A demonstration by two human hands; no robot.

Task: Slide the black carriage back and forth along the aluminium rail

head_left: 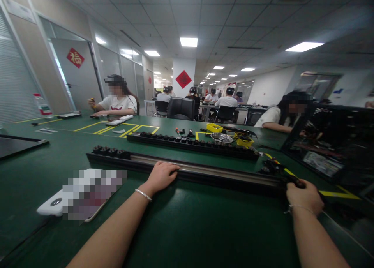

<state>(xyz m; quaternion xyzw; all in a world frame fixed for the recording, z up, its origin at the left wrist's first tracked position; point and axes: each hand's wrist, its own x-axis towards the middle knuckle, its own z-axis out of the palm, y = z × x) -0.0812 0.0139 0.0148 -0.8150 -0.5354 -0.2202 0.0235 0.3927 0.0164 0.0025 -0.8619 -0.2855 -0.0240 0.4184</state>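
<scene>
- Beyond the near channel: far channel, lined with black parts.
- White device left of the left forearm.
- Near channel: black parts at its left end.
- Metal dish, yellow bin: contents unclear.
- Left hand on its near edge, pinch unclear; right hand curled around a dark piece.

The worktop is plain green, lined with yellow tape beside the right hand. The rail at the left hand is black, its channel probably brownish grey in this dim light. Beyond the hands come yellow trays and a silver dish; left of both, a white device bears a dark oval.
</scene>
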